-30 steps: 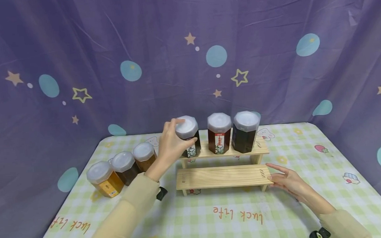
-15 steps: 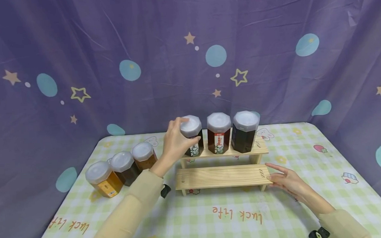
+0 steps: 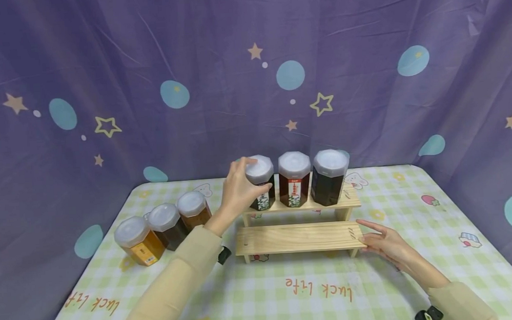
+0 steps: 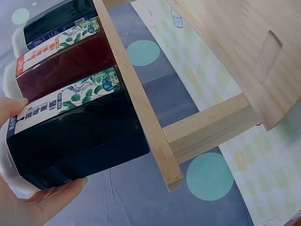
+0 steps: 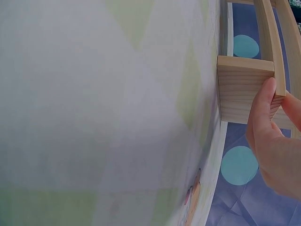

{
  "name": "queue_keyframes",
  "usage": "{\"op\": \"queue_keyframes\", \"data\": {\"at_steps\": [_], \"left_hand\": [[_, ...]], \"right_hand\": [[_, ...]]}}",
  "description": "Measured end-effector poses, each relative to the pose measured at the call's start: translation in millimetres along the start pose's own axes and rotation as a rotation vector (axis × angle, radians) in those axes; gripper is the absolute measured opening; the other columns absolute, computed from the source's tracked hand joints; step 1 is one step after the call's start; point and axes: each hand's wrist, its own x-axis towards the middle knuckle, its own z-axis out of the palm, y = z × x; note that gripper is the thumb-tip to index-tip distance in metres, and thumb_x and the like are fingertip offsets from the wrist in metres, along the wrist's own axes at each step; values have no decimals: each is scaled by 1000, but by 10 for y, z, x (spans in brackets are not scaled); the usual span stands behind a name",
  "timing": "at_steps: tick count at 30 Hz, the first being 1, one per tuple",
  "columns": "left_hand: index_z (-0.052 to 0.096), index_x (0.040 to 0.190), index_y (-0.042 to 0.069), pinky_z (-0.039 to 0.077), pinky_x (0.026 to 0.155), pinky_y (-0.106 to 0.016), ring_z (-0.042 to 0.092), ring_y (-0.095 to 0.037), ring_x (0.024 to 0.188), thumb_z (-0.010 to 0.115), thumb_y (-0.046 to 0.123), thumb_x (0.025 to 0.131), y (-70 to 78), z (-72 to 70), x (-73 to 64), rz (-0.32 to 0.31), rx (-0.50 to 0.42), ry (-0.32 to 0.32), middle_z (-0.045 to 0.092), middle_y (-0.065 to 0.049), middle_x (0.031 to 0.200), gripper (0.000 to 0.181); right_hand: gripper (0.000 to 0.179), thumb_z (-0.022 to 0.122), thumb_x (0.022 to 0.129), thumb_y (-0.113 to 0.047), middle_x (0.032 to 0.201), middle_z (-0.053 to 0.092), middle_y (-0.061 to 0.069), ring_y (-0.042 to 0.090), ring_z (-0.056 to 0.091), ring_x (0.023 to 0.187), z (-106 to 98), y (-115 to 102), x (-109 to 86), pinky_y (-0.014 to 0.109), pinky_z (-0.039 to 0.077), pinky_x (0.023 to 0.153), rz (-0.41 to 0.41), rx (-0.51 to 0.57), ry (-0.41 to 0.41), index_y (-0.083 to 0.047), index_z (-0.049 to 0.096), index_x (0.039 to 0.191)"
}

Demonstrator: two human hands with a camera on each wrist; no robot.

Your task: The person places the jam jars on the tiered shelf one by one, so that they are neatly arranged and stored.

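Observation:
My left hand (image 3: 238, 188) grips a dark jar (image 4: 80, 141) around its whitish lid, thumb on one side and fingers on the other. The jar stands upright at the left end of the upper step of a two-step wooden rack (image 3: 298, 238). To its right on that step are a reddish-brown jar (image 3: 295, 192) with a red-and-white label and another dark jar (image 3: 327, 187). At the right end of the lower step, my right hand (image 3: 389, 245) pinches the board's corner; in the right wrist view its fingers (image 5: 263, 101) lie against the wood.
Left of the rack, an amber jar (image 3: 144, 250), a dark jar (image 3: 170, 234) and a brown jar (image 3: 198, 217) stand in a slanting row. A green-checked cloth (image 3: 308, 294) covers the table. Behind it hangs a purple curtain (image 3: 214, 50).
My left hand has slid the dark jar to the right along the upper step, closer to the reddish-brown jar. My right hand has stayed at the rack's corner.

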Motion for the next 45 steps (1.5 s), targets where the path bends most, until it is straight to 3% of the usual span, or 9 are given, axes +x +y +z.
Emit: {"op": "queue_keyframes", "data": {"at_steps": [12, 23, 45], "left_hand": [[48, 115, 14, 47, 64, -37, 53, -28, 82, 77, 31, 65, -5, -23, 34, -6, -16, -57, 47, -15, 110, 61], [46, 119, 15, 47, 65, -36, 53, -25, 83, 75, 32, 69, -24, -42, 53, 2, -42, -118, 44, -14, 110, 60], [42, 125, 17, 46, 73, -41, 51, -29, 94, 72, 33, 73, -68, -68, 62, 39, -42, -168, 40, -17, 120, 62]], "right_hand": [[69, 58, 85, -9, 101, 62, 6, 11, 61, 88, -8, 17, 14, 34, 49, 78, 3, 32, -16, 2, 17, 140], [70, 58, 85, -9, 103, 61, 7, 11, 61, 88, -16, 13, 0, 34, 48, 78, -7, 35, -22, 2, 15, 140], [68, 58, 85, -9, 100, 62, 5, 12, 61, 88, -12, 27, 0, 34, 48, 78, -7, 48, -22, 1, 18, 140]]}}
